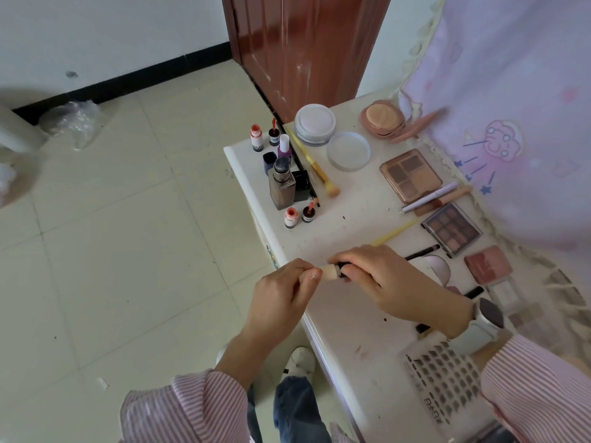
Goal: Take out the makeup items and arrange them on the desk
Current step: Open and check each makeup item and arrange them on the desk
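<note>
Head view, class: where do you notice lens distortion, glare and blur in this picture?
Head view: the wide lens bows the desk edge and floor tiles; daylight glares off the door; the lash tray and striped sleeve near the frame's corner look soft, while both hands stay fairly sharp.

Soft, even daylight fills the room, casting only faint shadows on the white bench [339,308]. Glare streaks the glossy brown door [307,49]. Wide-angle distortion bends the floor tiles [105,219], and the frame's edges are blurred.
</note>
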`<state>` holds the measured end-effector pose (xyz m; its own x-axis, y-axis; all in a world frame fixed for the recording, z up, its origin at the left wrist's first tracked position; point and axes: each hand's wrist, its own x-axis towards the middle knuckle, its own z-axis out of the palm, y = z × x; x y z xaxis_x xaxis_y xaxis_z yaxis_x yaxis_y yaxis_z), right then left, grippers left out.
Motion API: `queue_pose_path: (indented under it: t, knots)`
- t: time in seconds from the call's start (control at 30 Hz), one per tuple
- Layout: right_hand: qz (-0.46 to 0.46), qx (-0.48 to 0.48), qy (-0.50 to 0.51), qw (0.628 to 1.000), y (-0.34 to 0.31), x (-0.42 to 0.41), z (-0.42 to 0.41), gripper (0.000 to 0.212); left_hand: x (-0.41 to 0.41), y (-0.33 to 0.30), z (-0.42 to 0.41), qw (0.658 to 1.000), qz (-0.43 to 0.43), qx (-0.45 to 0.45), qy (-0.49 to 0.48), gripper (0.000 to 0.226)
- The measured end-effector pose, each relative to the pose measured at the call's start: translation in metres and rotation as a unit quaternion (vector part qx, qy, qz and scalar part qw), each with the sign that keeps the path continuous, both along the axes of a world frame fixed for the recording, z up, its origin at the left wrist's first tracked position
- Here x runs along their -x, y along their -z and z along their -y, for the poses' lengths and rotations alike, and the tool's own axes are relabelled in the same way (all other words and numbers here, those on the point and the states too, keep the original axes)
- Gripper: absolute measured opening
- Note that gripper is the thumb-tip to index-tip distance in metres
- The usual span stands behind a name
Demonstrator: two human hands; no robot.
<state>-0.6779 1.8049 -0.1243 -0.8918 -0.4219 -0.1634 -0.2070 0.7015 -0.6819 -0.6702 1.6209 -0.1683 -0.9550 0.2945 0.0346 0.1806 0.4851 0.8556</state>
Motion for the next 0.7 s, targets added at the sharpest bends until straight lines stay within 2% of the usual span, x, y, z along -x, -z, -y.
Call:
queue_pose_path:
  t: [0.17, 0.27, 0.37, 0.47, 0.6, 0.7]
  knots:
    - [-0.048, -0.134, -0.060, 0.988, 0.000, 0.012, -0.020, 0.025, 0.003, -0.003, 0.012, 0.991, 0.117, -0.059, -0.016, 0.029]
    - [-0.066, -0.143, 0.004, 0.988, -0.004, 0.018, -0.032, 0.024, 0.007, -0.003, 0.024, 0.980, 0.152, -0.119, -0.039, 0.028]
    - [-0.049, -0.056, 0.132, 0.988, -0.002, 0.019, -0.032, 0.034, 0.011, -0.002, 0.027, 0.959, 0.185, -0.203, -0.073, 0.031]
    - [0.013, 0.046, 0.229, 0.972, 0.002, 0.019, -0.025, 0.039, 0.009, 0.000, 0.024, 0.940, 0.208, -0.255, -0.087, 0.030]
    - [0.105, 0.194, 0.282, 0.934, 0.008, 0.021, -0.018, 0.039, 0.006, 0.000, 0.016, 0.948, 0.188, -0.241, -0.089, 0.024]
    - [0.098, 0.194, 0.273, 0.937, 0.010, 0.026, -0.014, 0.028, 0.004, 0.003, 0.008, 0.958, 0.144, -0.210, -0.132, 0.014]
